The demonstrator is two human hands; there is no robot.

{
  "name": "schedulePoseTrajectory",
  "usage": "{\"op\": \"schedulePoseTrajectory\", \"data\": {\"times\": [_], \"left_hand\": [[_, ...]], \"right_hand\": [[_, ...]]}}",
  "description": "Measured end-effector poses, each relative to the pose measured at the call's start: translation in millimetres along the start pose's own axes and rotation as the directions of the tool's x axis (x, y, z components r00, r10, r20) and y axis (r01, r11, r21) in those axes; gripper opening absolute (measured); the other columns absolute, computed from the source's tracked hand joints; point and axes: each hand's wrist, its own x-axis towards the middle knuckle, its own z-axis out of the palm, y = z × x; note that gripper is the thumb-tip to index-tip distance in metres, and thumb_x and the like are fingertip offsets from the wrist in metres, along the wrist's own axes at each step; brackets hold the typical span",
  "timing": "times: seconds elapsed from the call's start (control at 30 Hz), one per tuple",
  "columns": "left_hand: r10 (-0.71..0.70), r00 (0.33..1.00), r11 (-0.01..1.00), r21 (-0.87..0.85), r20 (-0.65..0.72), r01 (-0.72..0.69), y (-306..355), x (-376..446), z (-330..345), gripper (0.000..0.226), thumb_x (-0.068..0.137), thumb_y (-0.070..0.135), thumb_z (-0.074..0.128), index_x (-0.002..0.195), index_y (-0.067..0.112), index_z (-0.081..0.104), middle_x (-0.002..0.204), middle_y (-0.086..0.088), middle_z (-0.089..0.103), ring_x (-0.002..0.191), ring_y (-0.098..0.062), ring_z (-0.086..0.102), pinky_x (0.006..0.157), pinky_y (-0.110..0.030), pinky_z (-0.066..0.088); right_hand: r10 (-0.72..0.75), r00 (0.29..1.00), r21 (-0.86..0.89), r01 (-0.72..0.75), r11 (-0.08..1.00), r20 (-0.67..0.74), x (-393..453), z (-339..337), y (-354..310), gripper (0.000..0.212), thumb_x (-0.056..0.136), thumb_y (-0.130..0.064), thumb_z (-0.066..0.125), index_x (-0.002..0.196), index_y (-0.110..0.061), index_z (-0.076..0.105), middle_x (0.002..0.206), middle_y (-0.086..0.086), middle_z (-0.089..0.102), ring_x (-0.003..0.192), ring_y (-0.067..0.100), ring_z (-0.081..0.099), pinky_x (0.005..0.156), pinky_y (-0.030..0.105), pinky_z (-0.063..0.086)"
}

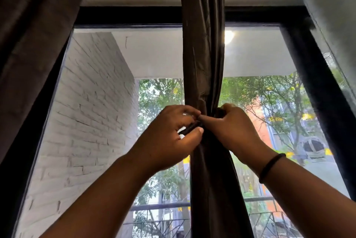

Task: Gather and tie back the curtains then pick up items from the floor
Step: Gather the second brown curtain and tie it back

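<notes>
— Where is the curtain right now?

— The dark brown curtain hangs bunched into one narrow column down the middle of the window, cinched at about the height of the two hands and flaring out again below them.

— What are the hands doing?

— The left hand is curled at the left edge of the bunch, thumb and fingers pinching a thin dark tie that runs toward the fabric. The right hand grips the gathered curtain from the right, fingers wrapped round the back of it, its forefinger stretched across to meet the left hand's fingertips.

— Is the tie knotted?

— I cannot tell; the fingers cover the spot, and the tie may pass behind the fabric.

— Anything else near?

— A black band sits on the right wrist. A second dark curtain hangs at the far left over the black window frame. Through the glass there is a white brick wall, green trees, and a metal railing low down.
</notes>
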Motion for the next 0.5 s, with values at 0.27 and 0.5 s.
{"op": "schedulePoseTrajectory", "data": {"times": [0.27, 0.5], "left_hand": [[-0.209, 0.976, 0.932, -0.289, 0.065, 0.219, -11.2, 12.2, 37.7, 0.025, 0.086, 0.033, 0.051, 0.093, 0.019, 0.069, 0.083, 0.005, 0.067, 0.082, -0.008, 0.063, 0.079, -0.036, 0.052], [-0.306, 0.95, 0.881, -0.359, 0.064, 0.308, -28.8, 12.0, 65.8, 0.03, 0.087, 0.038, 0.047, 0.075, 0.015, 0.062, 0.076, -0.004, 0.061, 0.076, -0.019, 0.059, 0.075, -0.042, 0.047]], "right_hand": [[-0.064, 0.997, -0.205, 0.073, 0.976, 0.049, 7.3, -11.1, 17.8, 0.079, 0.046, -0.074, 0.052, 0.112, -0.035, 0.032, 0.085, -0.019, 0.059, 0.073, 0.011, 0.06, 0.053, 0.019, 0.035], [-0.081, 0.989, -0.308, 0.115, 0.944, 0.12, 21.6, -11.3, 37.2, 0.063, 0.051, -0.068, 0.06, 0.1, -0.029, 0.055, 0.093, -0.008, 0.062, 0.078, 0.016, 0.058, 0.055, 0.024, 0.037]]}}
